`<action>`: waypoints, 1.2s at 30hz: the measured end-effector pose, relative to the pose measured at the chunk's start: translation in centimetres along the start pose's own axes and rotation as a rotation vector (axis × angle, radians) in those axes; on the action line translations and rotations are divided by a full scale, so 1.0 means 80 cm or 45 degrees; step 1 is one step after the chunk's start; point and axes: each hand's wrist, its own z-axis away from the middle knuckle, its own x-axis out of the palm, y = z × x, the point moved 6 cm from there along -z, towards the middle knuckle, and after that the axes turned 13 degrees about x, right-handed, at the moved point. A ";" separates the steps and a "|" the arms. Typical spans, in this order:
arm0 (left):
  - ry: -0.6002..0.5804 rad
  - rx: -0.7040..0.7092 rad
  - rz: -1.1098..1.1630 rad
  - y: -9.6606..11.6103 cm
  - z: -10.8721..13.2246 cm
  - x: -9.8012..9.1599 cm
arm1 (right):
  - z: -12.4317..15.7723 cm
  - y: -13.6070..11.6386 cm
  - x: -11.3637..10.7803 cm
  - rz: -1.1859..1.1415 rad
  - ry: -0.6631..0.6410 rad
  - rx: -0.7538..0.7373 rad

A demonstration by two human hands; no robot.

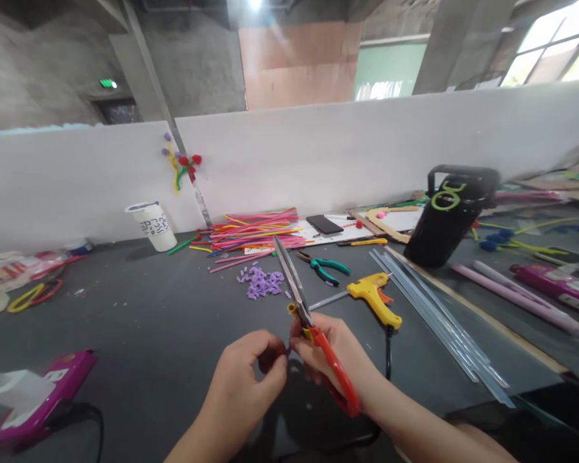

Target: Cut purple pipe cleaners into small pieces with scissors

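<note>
My left hand (251, 373) is closed in a pinch between thumb and forefinger. A small purple piece (288, 351) shows at its fingertips, partly hidden. My right hand (335, 350) is shut on the scissors (338, 368) with red and yellow handles. Their blades look closed and point up and away from me. The right thumb and forefinger also meet at the purple piece, close against the left fingertips. Beyond the hands, a pile of short purple pieces (264, 283) lies on the dark table (164, 321).
Right of the scissors lie teal-handled pliers (325, 265), a yellow glue gun (374, 297) and clear glue sticks (434, 308). Behind are colourful pipe cleaners (255, 231) and a phone (324, 224). A white cup (152, 226) and black bottle (446, 218) stand upright or leaning.
</note>
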 end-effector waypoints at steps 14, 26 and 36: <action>0.036 -0.161 0.258 -0.007 -0.002 -0.003 | 0.013 -0.011 0.004 0.097 0.070 -0.088; 0.079 -0.118 0.215 -0.007 0.000 -0.003 | 0.014 -0.018 -0.006 0.297 0.181 -0.202; 0.525 -0.426 0.974 -0.027 0.007 -0.029 | 0.025 -0.019 -0.007 0.748 0.210 -0.204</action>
